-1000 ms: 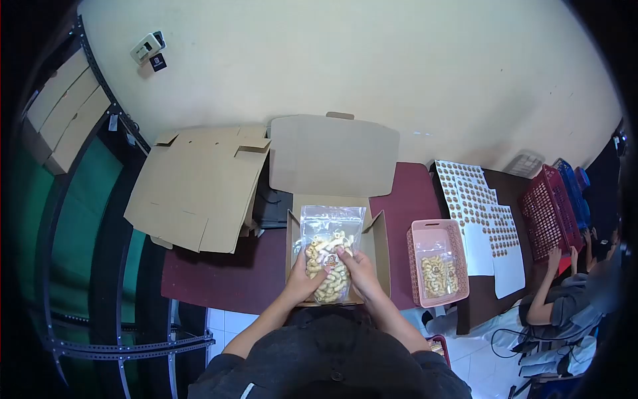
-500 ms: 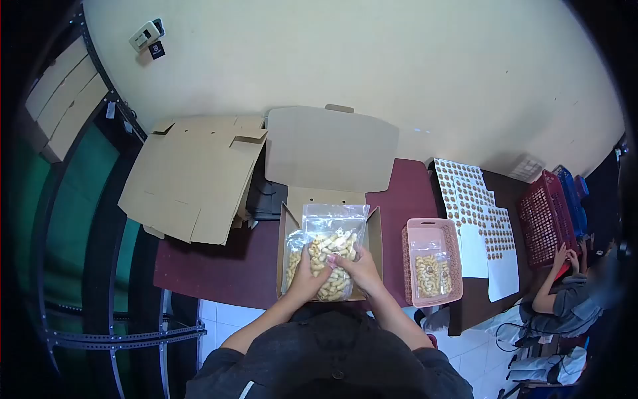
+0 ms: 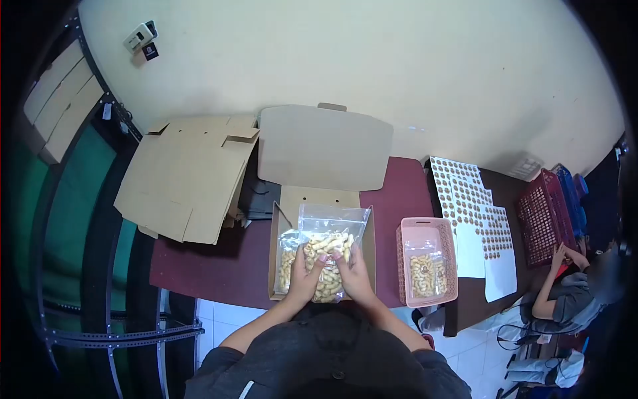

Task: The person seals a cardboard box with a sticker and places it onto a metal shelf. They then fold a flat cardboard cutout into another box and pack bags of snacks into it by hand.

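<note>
The left hand (image 3: 304, 279) and right hand (image 3: 357, 278) hold one clear bag (image 3: 330, 229) of pale, curved snacks between them, at the middle of the open box (image 3: 325, 146). Each hand is curled around its own side of the bag, thumb on the front, the two thumbs pressing close together beside the small round label (image 3: 330, 262); the fingers behind are mostly hidden. The bag stands tilted, its top, bare of snacks, toward 12 o'clock — whether its bottom rests on the box floor, I cannot tell.

A second bag (image 3: 286, 263) of the same snacks is in the box at 9 o'clock from the held one, just beside the left hand. The box sits on the maroon bench (image 3: 199, 272), lid raised at 12 o'clock.

From the held bag, flat cardboard (image 3: 186, 173) is stacked at 10 o'clock, and a pink basket (image 3: 403, 266) with more bagged snacks (image 3: 423, 276) stands at 3 o'clock. Sticker sheets (image 3: 500, 246) lie between 2 and 3 o'clock; farther that way — a red crate (image 3: 545, 216), near a co-worker (image 3: 558, 299).
</note>
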### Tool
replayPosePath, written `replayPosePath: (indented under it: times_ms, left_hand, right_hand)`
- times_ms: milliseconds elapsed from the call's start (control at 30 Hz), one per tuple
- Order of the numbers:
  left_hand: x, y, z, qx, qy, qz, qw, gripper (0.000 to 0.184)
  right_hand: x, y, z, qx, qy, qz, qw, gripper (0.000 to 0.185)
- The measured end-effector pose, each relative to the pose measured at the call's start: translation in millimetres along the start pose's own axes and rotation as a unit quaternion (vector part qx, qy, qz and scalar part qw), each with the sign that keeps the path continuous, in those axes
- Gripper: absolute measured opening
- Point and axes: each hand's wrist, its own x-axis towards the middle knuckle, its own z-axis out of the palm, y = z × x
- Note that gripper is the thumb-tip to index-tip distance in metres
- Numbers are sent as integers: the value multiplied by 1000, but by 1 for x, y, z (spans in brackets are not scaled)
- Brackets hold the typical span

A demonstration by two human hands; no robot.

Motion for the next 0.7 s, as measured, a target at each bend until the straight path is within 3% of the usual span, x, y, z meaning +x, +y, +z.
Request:
replayPosePath:
  times_ms: [67,133,267,333,367,400,467,533,600,633,700]
  left_hand:
    - [1,-11,0,-2,8,-38,999,41]
    - [1,-18,0,40,7,-19,999,44]
    - [0,-27,0,26,11,-46,999,46]
    - [1,-20,1,-12,-7,-66,998,47]
    - [2,-18,-1,-3,-32,-62,998,47]
    - [2,-16,-4,-2,-31,-62,998,47]
    - [4,-8,-9,112,-160,-60,979,48]
    - [3,-5,-6,85,-159,-67,981,45]
    - [6,-2,-3,-60,-79,-54,994,38]
    - [13,2,-4,-36,-50,-36,997,25]
    - [22,11,-11,2,-68,-69,995,19]
  right_hand:
    - [-2,-4,-2,79,17,32,996,53]
    - [-3,-5,-8,-7,-24,12,1000,57]
    - [-6,-26,-17,-40,-81,55,994,68]
    - [-3,-25,-25,16,-100,77,992,59]
    - [-1,-27,-28,22,-32,110,993,48]
    - [4,-28,-32,23,-33,110,993,48]
    - [14,-28,-41,179,22,94,979,35]
    - [12,-35,-41,159,31,101,982,25]
    - [10,-42,-37,-46,-36,62,996,23]
    - [8,-39,-32,-90,-48,22,995,22]
    - [5,-40,-30,-103,-50,25,993,23]
